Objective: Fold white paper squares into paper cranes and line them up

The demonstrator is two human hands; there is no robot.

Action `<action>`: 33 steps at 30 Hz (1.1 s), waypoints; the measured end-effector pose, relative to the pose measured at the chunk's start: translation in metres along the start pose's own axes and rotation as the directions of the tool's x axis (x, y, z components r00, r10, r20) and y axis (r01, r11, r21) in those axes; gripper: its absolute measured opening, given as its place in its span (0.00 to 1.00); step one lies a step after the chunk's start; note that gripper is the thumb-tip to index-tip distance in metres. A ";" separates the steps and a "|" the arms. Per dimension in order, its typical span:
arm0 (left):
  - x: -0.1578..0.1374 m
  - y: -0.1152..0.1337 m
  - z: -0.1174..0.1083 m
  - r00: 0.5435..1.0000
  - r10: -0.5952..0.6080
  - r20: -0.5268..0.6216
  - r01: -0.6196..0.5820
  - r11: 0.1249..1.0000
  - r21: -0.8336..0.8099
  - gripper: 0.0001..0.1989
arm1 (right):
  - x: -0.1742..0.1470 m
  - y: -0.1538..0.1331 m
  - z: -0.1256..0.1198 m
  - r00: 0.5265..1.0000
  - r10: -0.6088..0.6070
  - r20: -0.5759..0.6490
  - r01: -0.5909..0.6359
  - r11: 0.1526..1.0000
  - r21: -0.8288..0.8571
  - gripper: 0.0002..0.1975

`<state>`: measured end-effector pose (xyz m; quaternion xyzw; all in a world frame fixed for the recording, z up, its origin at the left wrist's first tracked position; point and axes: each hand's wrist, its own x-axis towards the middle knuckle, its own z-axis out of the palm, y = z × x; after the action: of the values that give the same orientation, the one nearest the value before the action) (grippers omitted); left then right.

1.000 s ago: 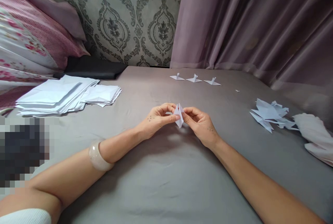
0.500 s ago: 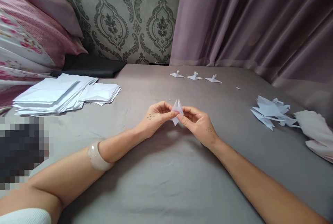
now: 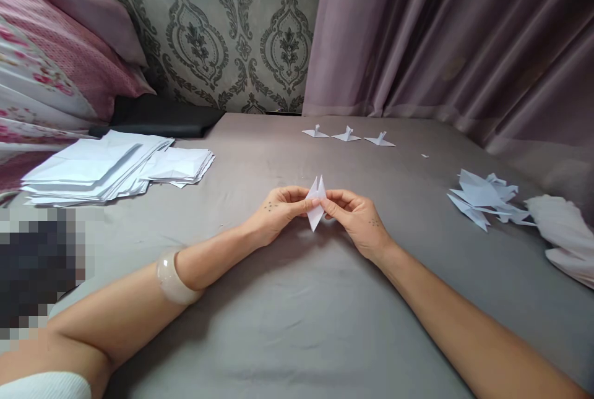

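Observation:
A small folded white paper, kite-shaped with two thin points at the top and one broad point below, is held up at the middle of the view. My left hand pinches its left side between thumb and fingers. From the right, my right hand grips it in the same way, and the two thumb tips meet near its middle. The fingers behind the paper are partly hidden. A pale bangle sits on my left forearm.
Stacked white paper sheets and a smaller pile of paper squares lie left. Three folded paper birds stand in a row at the back. More folded birds are heaped right, beside a pale cloth. A black folded item lies back left.
My right thumb has shifted up a little on the folded paper, so more of its lower point shows. Both hands keep their hold, and the things around them stay put.

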<state>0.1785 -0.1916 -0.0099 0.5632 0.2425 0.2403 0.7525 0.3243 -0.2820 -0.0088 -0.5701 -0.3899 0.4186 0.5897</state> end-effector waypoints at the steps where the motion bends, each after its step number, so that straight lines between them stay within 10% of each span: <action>1: 0.000 0.001 0.000 1.000 -0.010 -0.017 0.011 1.000 0.009 0.13 | 0.001 0.001 0.000 1.000 0.015 -0.014 -0.015 1.000 0.006 0.15; 11: -0.003 -0.003 0.003 0.996 -0.088 -0.011 0.089 0.990 0.113 0.14 | 0.000 -0.004 0.001 0.998 -0.028 0.055 0.030 0.999 -0.026 0.11; 20: 0.001 -0.003 0.000 0.996 -0.082 0.046 0.069 0.971 0.231 0.15 | 0.002 -0.007 -0.002 0.965 0.186 0.185 -0.208 0.972 0.109 0.18; 33: -0.001 0.001 0.001 0.989 -0.144 0.021 0.136 0.969 0.208 0.14 | 0.002 -0.006 0.004 0.983 0.161 0.084 -0.171 0.977 0.131 0.18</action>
<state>0.1787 -0.1926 -0.0091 0.6238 0.2914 0.1500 0.7095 0.3215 -0.2786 -0.0028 -0.5432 -0.3324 0.5128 0.5758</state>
